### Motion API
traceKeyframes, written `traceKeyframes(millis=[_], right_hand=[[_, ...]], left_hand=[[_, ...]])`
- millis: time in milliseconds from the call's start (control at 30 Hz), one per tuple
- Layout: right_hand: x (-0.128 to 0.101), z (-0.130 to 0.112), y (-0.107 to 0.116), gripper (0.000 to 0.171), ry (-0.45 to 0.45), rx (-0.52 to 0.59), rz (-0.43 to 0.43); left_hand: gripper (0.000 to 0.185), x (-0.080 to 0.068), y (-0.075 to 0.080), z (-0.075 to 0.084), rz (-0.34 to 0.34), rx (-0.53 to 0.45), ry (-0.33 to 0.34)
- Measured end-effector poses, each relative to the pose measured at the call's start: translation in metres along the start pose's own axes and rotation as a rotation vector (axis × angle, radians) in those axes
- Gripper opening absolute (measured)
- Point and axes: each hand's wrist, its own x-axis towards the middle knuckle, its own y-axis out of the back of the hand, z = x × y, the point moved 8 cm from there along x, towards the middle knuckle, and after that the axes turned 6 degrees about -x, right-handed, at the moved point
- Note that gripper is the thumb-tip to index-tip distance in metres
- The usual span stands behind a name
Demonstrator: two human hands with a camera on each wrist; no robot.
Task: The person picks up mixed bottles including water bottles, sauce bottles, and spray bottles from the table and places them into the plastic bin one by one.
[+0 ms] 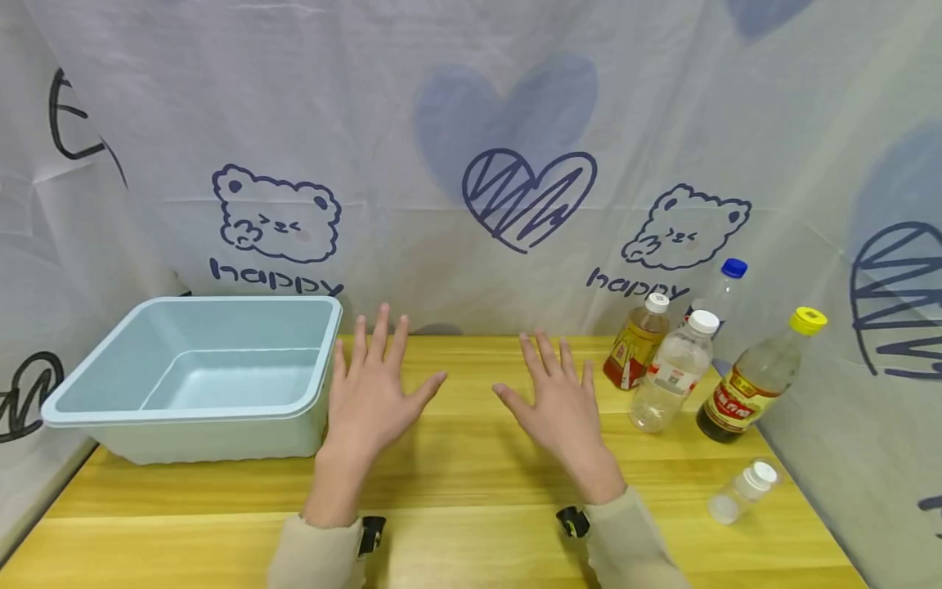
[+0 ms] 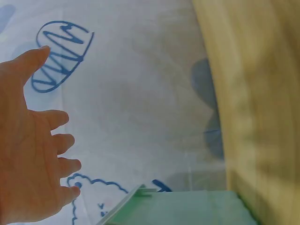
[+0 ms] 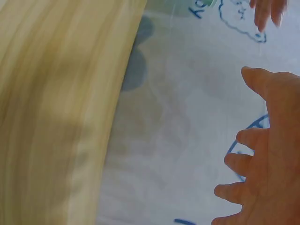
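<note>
My left hand (image 1: 371, 397) and right hand (image 1: 559, 405) float flat over the yellow table (image 1: 471, 523), fingers spread wide, holding nothing. The blue tub (image 1: 199, 372) sits just beside my left hand. It looks light, stiff and smooth; I would grab its rim.

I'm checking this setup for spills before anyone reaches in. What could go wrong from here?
The four upright bottles stand crowded together near the table's right back corner; the right hand, reaching for one, could well topple a neighbour, such as the clear bottle. The small bottle lies on its side near the right edge and might roll off if nudged.
</note>
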Motion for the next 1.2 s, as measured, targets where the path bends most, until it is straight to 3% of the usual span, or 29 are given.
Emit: traceKeyframes(millis=[267, 500, 933, 1200], right_hand=[[-0.005, -0.026, 0.013, 0.085, 0.055, 0.016, 0.031], [-0.004, -0.046, 0.018, 0.085, 0.103, 0.050, 0.030], [0.012, -0.091, 0.020, 0.083, 0.190, 0.109, -0.009], [0.016, -0.121, 0.019, 0.082, 0.232, 0.149, -0.033]], left_hand=[[0.096, -0.009, 0.022, -0.004, 0.070, 0.005, 0.003], [0.097, -0.016, 0.031, -0.014, 0.070, 0.019, 0.024], [0.096, -0.029, 0.073, -0.058, 0.098, 0.071, 0.045], [0.096, -0.034, 0.091, -0.086, 0.096, 0.109, 0.059]])
